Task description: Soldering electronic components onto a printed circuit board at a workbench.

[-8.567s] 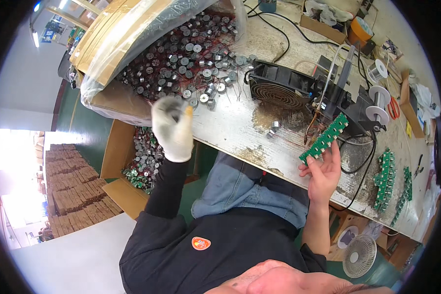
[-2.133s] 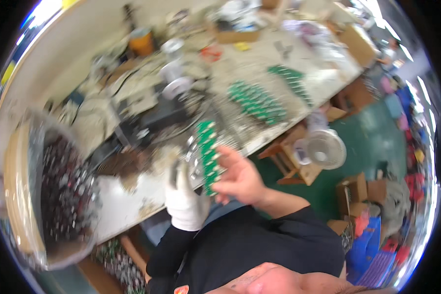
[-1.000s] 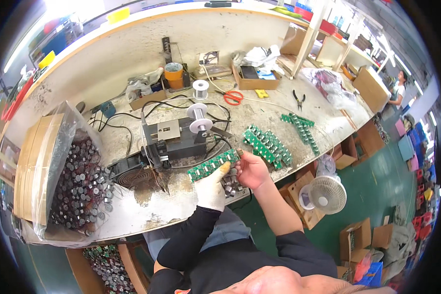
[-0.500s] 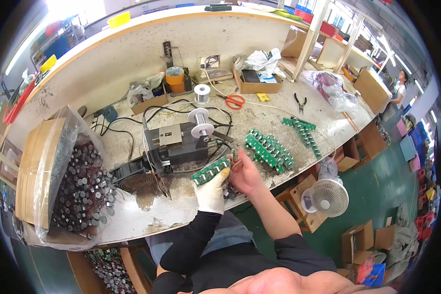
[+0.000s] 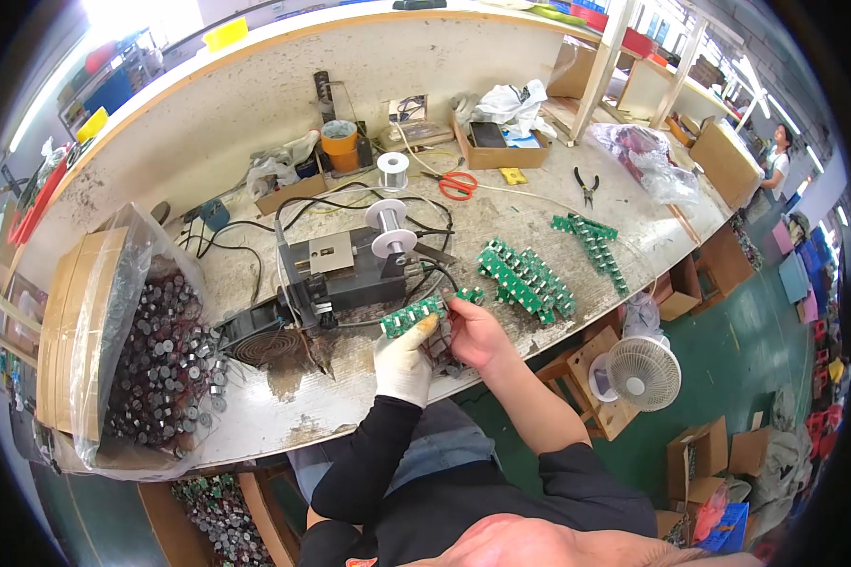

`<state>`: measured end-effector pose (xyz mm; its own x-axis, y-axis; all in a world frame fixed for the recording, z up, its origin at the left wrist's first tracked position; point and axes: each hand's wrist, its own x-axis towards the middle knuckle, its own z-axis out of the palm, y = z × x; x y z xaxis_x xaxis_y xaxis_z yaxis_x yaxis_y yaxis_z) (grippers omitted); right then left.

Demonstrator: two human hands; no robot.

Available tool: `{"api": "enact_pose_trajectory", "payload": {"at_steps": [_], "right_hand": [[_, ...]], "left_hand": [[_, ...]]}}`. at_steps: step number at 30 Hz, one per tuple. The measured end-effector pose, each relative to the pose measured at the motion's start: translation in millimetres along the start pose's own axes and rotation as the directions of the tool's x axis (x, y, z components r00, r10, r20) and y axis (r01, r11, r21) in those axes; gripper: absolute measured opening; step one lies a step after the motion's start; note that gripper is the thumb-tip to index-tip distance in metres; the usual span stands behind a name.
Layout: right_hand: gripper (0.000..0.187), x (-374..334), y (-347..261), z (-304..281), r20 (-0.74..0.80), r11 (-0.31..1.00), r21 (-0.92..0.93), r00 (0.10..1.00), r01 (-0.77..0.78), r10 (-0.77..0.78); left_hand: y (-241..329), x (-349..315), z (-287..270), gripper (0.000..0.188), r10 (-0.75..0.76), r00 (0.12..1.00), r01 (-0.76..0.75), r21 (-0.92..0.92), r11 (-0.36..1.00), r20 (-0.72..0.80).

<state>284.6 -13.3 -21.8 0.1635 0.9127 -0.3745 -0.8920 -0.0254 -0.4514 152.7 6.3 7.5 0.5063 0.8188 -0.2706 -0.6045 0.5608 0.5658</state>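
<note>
My left hand (image 5: 404,369), in a white glove with a stained thumb, is closed on a strip of green circuit board (image 5: 409,318) over the bench's near edge. At the strip's right end my bare right hand (image 5: 477,335) has its thumb and fingers pressed together; what they pinch is too small to make out. Under the hands, small grey metal parts (image 5: 442,355) show partly. Right of the hands lies a pile of green circuit boards (image 5: 520,281), with a smaller stack of boards (image 5: 596,250) beyond it. Behind the strip stands a dark machine (image 5: 355,288) with a solder spool (image 5: 388,229).
A plastic-lined carton of small round motors (image 5: 165,364) stands at the left. Red-handled scissors (image 5: 458,185), black pliers (image 5: 586,186) and an orange cup (image 5: 338,142) lie farther back. A white fan (image 5: 641,373) sits on a stool at right, beyond the bench edge.
The strip has moved slightly up and right. My right hand's fingers, spread before, have drawn in and now press together at the strip's right end.
</note>
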Motion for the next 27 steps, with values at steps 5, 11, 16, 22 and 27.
{"api": "enact_pose_trajectory", "payload": {"at_steps": [5,11,16,22,27], "right_hand": [[0.02,-19,3,18,0.197,0.99,-0.015,0.971,0.143,-0.137],[0.01,-18,-10,0,0.097,0.989,-0.102,0.991,0.104,-0.094],[0.014,-7,-11,-8,0.215,0.993,0.072,0.974,-0.089,0.071],[0.017,-15,-4,6,0.128,0.999,-0.045,0.992,0.015,-0.009],[0.012,-24,-3,11,0.079,0.968,-0.208,0.989,0.142,-0.128]], "left_hand": [[0,-5,6,0.027,0.267,0.963,-0.256,0.377,0.89,0.025],[16,-20,16,0.036,0.191,0.978,-0.207,0.361,0.909,0.08],[14,-6,2,0.026,0.023,0.995,-0.036,0.136,0.99,0.093],[7,-6,7,0.024,0.231,0.972,-0.23,0.327,0.917,0.036],[10,-12,0,0.031,0.155,0.98,-0.195,0.41,0.891,0.128]]}}
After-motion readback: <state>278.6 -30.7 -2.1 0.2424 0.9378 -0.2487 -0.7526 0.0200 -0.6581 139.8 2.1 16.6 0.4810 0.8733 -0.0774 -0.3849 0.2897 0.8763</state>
